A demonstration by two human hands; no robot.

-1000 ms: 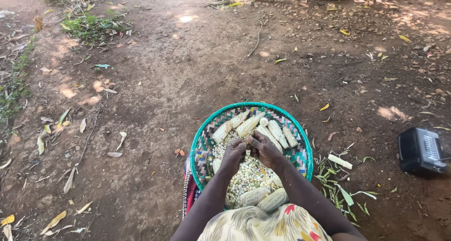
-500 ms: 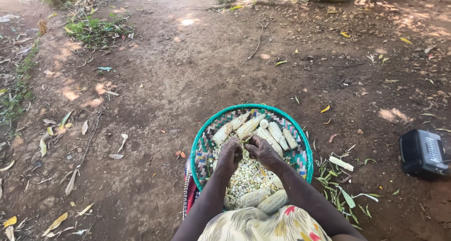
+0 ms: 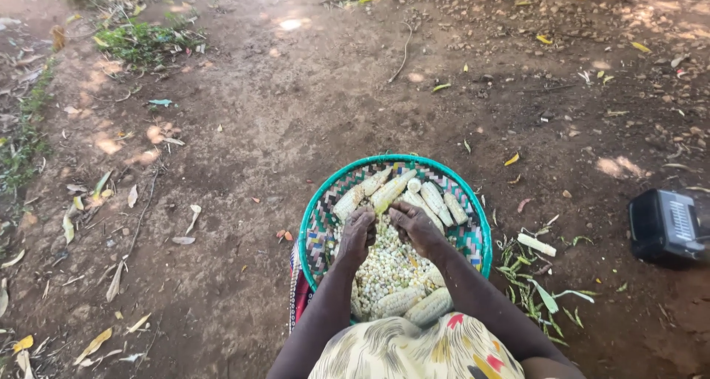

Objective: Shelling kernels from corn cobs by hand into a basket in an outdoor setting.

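Observation:
A round woven basket with a green rim (image 3: 314, 209) rests on my lap, over bare dirt. Several pale maize cobs (image 3: 433, 201) lie at its far side, and a heap of loose white kernels (image 3: 388, 264) fills the middle. More cobs (image 3: 429, 305) lie at the near edge. My left hand (image 3: 357, 235) and my right hand (image 3: 414, 227) are close together above the kernels, fingers curled around one maize cob (image 3: 384, 201) held between them.
A dark boxy radio (image 3: 665, 227) sits on the ground at the right. A bare cob (image 3: 536, 244) and green husk scraps (image 3: 540, 290) lie right of the basket. Dry leaves (image 3: 111, 275) litter the dirt at left. Weeds (image 3: 140, 42) grow at the far left.
Both hands stay together over the basket, with only small shifts as they work on the cob. The basket and cobs have not moved.

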